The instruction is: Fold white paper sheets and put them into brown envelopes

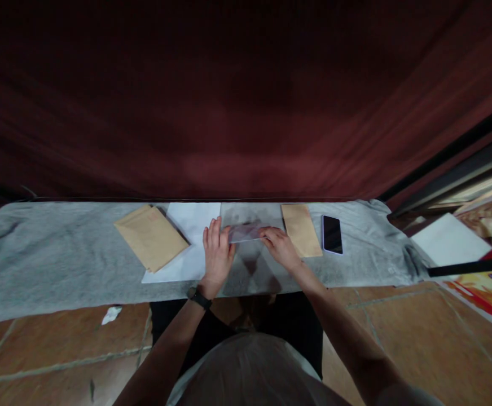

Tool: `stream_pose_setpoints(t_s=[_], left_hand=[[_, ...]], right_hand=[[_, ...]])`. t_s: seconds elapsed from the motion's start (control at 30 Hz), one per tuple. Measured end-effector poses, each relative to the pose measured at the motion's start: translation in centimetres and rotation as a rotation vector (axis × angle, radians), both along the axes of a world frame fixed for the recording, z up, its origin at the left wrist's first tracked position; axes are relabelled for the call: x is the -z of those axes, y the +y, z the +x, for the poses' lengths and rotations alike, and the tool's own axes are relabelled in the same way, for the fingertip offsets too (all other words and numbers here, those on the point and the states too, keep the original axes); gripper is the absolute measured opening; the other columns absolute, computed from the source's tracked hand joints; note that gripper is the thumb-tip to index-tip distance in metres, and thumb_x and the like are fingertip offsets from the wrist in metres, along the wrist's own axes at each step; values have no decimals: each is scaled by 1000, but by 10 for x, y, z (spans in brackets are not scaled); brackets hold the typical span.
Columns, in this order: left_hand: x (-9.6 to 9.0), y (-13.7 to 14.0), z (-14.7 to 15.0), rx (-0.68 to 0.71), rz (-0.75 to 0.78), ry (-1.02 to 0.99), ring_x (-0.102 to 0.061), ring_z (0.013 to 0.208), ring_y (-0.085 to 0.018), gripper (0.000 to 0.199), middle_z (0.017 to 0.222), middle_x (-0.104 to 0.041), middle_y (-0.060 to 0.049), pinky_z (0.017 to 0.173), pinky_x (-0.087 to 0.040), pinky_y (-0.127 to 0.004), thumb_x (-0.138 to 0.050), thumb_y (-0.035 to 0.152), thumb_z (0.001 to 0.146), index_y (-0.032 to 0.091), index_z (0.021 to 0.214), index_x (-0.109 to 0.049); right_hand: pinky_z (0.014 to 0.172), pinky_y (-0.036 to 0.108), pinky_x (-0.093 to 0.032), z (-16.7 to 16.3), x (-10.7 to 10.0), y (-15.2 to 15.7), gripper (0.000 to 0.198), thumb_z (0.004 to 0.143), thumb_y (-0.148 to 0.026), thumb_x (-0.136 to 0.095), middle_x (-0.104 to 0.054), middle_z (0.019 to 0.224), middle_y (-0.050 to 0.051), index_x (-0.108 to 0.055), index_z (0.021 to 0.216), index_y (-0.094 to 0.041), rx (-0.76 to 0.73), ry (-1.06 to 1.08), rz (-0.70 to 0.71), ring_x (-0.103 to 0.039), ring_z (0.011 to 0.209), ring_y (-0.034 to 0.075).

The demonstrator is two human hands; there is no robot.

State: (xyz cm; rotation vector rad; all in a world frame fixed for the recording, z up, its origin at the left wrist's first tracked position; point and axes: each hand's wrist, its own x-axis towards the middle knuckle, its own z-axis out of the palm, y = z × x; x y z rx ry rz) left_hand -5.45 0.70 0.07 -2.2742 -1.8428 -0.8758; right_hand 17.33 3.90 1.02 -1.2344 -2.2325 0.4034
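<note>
A thin, pale, see-through-looking sheet (246,233) is stretched between my two hands, just over the grey cloth. At its left end is my left hand (218,249), with the thumb against the sheet and the fingers pointing away from me. My right hand (280,246) pinches the other end between thumb and fingertips. White paper (199,219) lies beside and under my left hand. Brown paper envelopes (153,239) rest partly on that paper, at an angle. Another brown envelope (302,230) lies just right of my right hand.
A phone (332,234) with a dark screen lies to the right on the grey cloth (368,254) covering the narrow bench. A dark red curtain (246,124) hangs right behind it. At far right are a white board (451,239) and a colourful printed package (487,296).
</note>
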Motion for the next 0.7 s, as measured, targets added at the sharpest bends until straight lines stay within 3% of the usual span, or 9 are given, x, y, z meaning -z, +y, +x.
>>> stream_pose_setpoints(t_s=[0.13, 0.33, 0.53, 0.7], left_hand=[[13, -6, -7, 242, -68, 161, -50, 139, -26, 32, 145, -58, -12, 120, -36, -49, -46, 12, 95, 19, 121, -65], [56, -41, 0, 323, -195, 264, -64, 123, -26, 33, 134, -67, -12, 104, -52, -42, -48, 6, 92, 18, 115, -70], [54, -58, 6, 280, -289, 210, -62, 124, -26, 41, 135, -67, -12, 107, -50, -43, -48, 4, 87, 16, 121, -69], [46, -49, 21, 250, -291, 115, -49, 140, -23, 56, 150, -55, -10, 118, -39, -43, -44, 11, 90, 14, 146, -51]], right_hand=[[104, 43, -50, 9, 28, -24, 22, 99, -15, -49, -72, 115, 7, -67, 111, -22, -48, -64, 61, -65, 112, 23], [112, 47, -46, 17, 72, -59, 37, 89, -5, -50, -70, 123, 12, -65, 120, -19, -60, -161, 0, -64, 118, 24], [118, 45, -41, 14, 73, -75, 46, 79, -1, -51, -68, 132, 8, -69, 117, -20, -12, -24, -90, -60, 126, 22], [118, 43, -41, -10, 71, -66, 45, 97, -18, -44, -59, 146, 10, -59, 139, -17, 82, 4, -68, -51, 137, 21]])
